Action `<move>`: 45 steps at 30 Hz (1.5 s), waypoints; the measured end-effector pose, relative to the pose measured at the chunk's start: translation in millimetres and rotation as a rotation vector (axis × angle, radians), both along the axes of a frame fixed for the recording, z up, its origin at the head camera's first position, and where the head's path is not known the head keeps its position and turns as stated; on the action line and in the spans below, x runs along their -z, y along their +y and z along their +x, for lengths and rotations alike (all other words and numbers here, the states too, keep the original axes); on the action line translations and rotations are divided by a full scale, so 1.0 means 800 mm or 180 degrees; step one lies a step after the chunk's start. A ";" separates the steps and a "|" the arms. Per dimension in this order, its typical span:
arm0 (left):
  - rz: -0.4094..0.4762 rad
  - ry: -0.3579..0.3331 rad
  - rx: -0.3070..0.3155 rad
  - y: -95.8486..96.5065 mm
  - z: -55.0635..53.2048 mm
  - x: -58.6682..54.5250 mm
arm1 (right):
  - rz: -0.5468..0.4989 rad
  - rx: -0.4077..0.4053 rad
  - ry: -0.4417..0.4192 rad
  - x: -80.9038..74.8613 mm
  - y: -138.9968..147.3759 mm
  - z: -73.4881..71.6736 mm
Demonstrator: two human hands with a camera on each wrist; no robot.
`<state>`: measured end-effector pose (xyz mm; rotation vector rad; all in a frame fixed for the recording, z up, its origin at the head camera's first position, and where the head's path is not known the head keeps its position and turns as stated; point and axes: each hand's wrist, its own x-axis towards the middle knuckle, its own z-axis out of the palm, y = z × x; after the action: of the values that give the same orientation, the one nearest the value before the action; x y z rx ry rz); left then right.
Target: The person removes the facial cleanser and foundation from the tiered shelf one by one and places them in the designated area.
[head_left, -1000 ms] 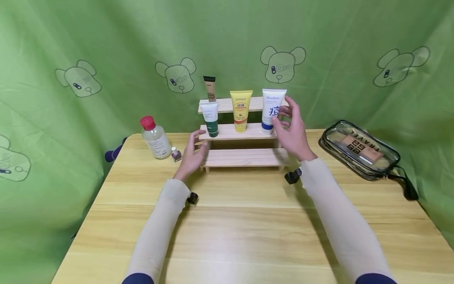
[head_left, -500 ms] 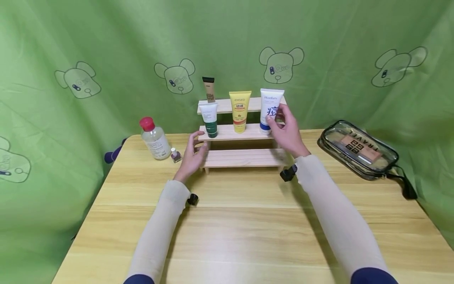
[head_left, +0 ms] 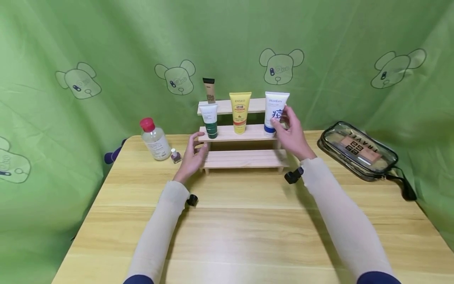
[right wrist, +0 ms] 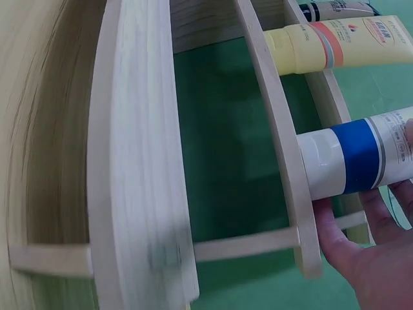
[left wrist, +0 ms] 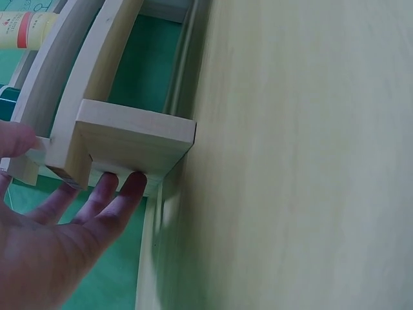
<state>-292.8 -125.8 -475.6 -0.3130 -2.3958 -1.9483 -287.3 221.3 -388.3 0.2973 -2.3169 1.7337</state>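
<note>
A three-step wooden rack [head_left: 244, 159] stands at the back of the table. My right hand [head_left: 292, 134] holds a white tube with a blue band [head_left: 274, 112], fingers behind and thumb in front. That tube [right wrist: 358, 158] stands upright at the right end of the middle step. My left hand [head_left: 191, 157] touches the rack's left end, its fingers [left wrist: 97, 210] fairly straight against the side wood. A yellow tube [head_left: 240, 112] stands mid-step, and a white-and-green tube [head_left: 210, 120] stands at the left. Behind it, a beige tube with a black end [head_left: 209, 90] is on the top step.
Left of the rack stand a clear bottle with a red cap [head_left: 156, 140] and a small nail polish bottle [head_left: 175, 155]. A clear travel pouch [head_left: 358, 150] with things inside lies to the right. A green curtain [head_left: 227, 39] hangs behind the table [head_left: 227, 236].
My right hand first closed in on the white tube from the right, then shifted it slightly right along the middle step. My left hand has stayed at the rack's left end.
</note>
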 end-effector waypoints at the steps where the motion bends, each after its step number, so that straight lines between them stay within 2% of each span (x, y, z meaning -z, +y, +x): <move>1: -0.0004 0.0007 -0.0003 -0.001 0.000 0.000 | 0.0008 0.0008 0.0017 0.000 0.002 0.002; 15: -0.0017 0.0012 0.0023 -0.003 0.002 0.001 | 0.0158 0.0230 0.0166 0.001 0.039 0.032; 24: 0.0015 0.0045 0.0058 -0.003 0.003 -0.002 | 0.0163 0.0246 0.0241 0.009 0.062 0.049; 40: 0.0007 0.0016 0.0087 0.000 0.004 -0.002 | 0.0691 0.0433 -0.0062 0.051 0.108 0.079; 45: 0.0022 0.0065 0.0067 -0.002 0.003 0.000 | 0.0760 0.0376 -0.0309 0.066 0.115 0.088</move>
<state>-290.7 -127.1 -475.6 -0.3573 -2.3825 -1.9519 -216.9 313.5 -440.9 0.1156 -2.5586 1.4488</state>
